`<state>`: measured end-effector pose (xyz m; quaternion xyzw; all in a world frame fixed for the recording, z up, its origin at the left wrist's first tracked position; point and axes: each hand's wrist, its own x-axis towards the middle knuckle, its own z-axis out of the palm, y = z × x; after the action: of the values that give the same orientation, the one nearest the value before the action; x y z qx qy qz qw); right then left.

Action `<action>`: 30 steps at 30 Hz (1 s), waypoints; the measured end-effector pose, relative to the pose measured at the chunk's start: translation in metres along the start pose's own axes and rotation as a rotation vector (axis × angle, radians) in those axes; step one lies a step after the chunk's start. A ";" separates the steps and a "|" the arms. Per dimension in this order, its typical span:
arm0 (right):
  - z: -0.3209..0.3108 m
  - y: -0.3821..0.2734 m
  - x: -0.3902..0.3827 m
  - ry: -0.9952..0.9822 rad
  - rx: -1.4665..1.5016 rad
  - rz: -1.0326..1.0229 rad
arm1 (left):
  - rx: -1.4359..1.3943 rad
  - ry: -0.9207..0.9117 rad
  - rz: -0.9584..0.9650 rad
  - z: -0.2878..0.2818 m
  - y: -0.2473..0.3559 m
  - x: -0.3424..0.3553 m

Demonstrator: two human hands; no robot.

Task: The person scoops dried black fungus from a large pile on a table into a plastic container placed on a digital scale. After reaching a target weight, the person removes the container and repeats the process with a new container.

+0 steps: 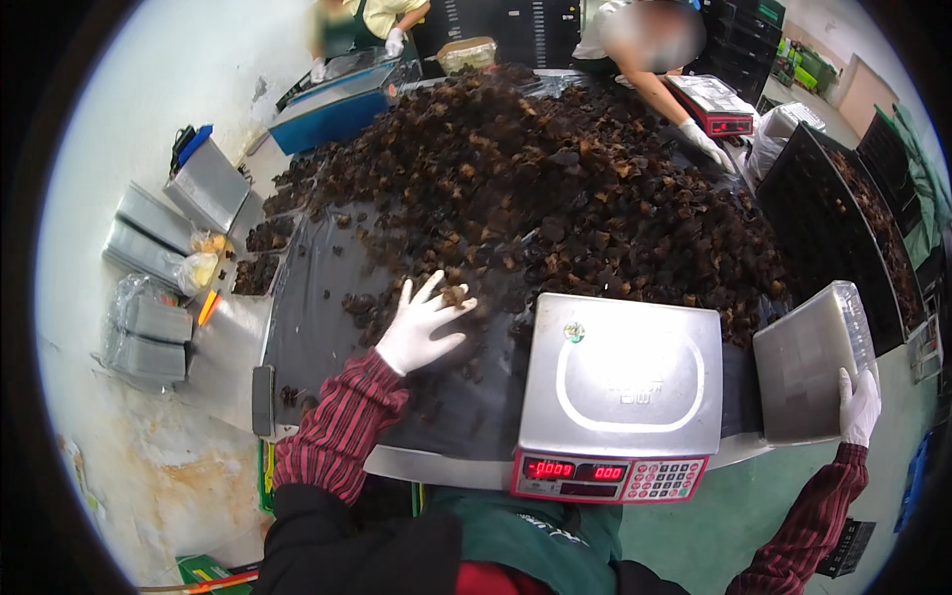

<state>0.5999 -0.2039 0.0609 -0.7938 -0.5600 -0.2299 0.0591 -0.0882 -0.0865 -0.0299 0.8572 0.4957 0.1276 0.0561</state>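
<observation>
The worktop (pixel 317 327) is covered in dark sheet so the big heap (pixel 555 188) of dried brown pieces can spread across it, within reach of everyone round it. The scale (pixel 620 392) stands at my edge, straight ahead, its steel pan bare and its red display turned toward me for reading. My right hand (pixel 859 405) grips the lower corner of a clear lidded box (pixel 813 362), holding it tilted just right of the scale, off the heap and apart from the pan. My left hand (pixel 421 322), gloved white, lies on the heap's near fringe, fingers spread and slightly curled over a few pieces; grip loose, not clenched. 2 other people work the far side. Stacked boxes (pixel 149 238) wait at left.
</observation>
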 end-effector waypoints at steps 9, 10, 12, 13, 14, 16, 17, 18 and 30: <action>0.004 0.024 -0.004 -0.048 0.037 -0.005 | -0.037 0.134 -0.295 -0.048 0.005 -0.212; 0.005 0.022 -0.001 -0.039 0.038 -0.020 | -0.004 0.152 -0.378 -0.047 0.006 -0.245; 0.010 0.019 0.005 -0.025 0.035 -0.037 | 0.030 0.091 -0.564 -0.047 0.009 -0.310; 0.011 0.021 0.008 -0.030 0.022 -0.040 | -0.040 -0.046 -0.711 -0.047 0.006 -0.338; 0.013 0.023 0.010 -0.035 0.009 -0.042 | -0.112 -0.185 -0.853 -0.049 0.001 -0.363; 0.014 0.024 0.012 -0.054 0.025 -0.036 | -0.279 -0.530 -1.196 -0.055 -0.009 -0.393; 0.015 0.025 0.013 -0.062 0.032 -0.030 | -0.179 -0.600 -1.189 -0.051 -0.017 -0.407; 0.016 0.028 0.011 -0.035 0.113 -0.056 | -0.072 -0.671 -1.174 -0.044 -0.030 -0.416; 0.009 0.059 0.003 -0.018 0.432 -0.155 | -0.074 0.373 -0.182 0.016 -0.069 -0.063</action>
<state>0.6573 -0.2197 0.0642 -0.7194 -0.6560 -0.1013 0.2046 -0.1716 -0.1054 -0.0708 0.7676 0.5681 0.2967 0.0061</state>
